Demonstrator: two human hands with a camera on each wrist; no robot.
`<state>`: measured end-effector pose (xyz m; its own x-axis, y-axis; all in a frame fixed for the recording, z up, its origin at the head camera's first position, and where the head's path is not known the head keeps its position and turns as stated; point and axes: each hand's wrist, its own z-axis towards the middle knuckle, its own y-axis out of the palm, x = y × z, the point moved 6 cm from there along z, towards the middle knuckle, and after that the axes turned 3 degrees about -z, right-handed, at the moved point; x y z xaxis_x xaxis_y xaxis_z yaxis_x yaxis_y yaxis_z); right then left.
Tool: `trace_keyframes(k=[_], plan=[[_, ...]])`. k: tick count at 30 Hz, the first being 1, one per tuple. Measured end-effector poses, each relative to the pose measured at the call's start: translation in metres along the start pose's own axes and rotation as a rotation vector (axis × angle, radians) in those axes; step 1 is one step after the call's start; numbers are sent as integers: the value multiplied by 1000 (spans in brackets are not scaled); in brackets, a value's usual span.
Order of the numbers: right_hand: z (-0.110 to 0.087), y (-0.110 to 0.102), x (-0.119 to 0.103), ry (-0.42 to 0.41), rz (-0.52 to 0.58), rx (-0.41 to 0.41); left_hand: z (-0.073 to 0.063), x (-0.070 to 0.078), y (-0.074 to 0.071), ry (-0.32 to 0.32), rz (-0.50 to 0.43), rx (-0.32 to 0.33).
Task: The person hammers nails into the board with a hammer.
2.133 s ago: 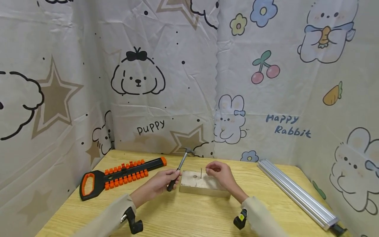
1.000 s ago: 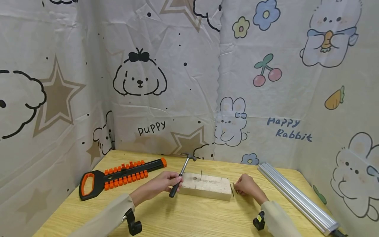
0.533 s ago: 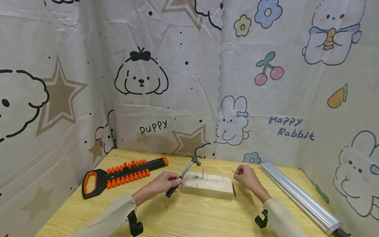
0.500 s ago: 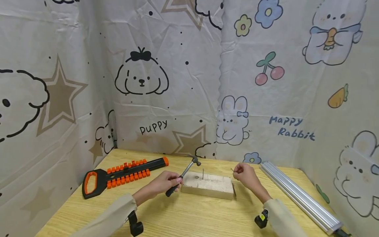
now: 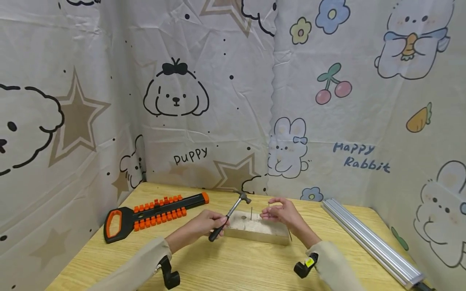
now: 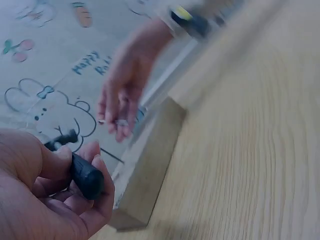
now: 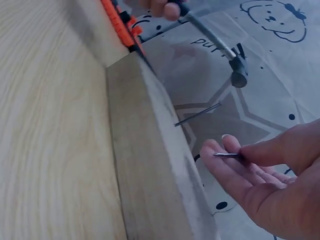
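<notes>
My left hand (image 5: 199,228) grips a claw hammer (image 5: 233,208) by its black handle, its head raised beyond the left end of a wooden block (image 5: 255,234). From the top of that block a nail (image 5: 251,213) stands upright, its lower part sunk in the wood. My right hand (image 5: 288,215) is above the block's right half and pinches a second nail (image 7: 228,155) between thumb and fingers, as the right wrist view shows. Against the block's right end, a thin dark nail (image 5: 290,235) is partly visible on the table.
A black and orange rack (image 5: 156,212) with rows of orange clips lies at the left on the wooden table (image 5: 214,270). An aluminium profile bar (image 5: 371,242) lies along the right side. Printed cloth (image 5: 233,101) hangs behind and at both sides.
My right hand moved from the standing nail to right of the block, took up a nail there, and came back over the block with it. The hammer head tipped a little rightward.
</notes>
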<state>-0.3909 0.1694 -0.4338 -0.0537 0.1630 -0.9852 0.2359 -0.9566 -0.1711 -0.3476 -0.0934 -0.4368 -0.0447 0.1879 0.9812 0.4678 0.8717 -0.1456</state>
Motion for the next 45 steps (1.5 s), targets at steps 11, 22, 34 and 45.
trace_keyframes(k=[11,22,34,45], plan=[[0,15,13,-81,-92,243,1,12,4,120,156,107],[1,18,15,-81,-97,337,-1,24,11,308,459,148],[3,24,15,-203,-187,274,2,16,-14,170,271,183],[3,22,15,-261,-272,293,6,26,-11,291,406,211]])
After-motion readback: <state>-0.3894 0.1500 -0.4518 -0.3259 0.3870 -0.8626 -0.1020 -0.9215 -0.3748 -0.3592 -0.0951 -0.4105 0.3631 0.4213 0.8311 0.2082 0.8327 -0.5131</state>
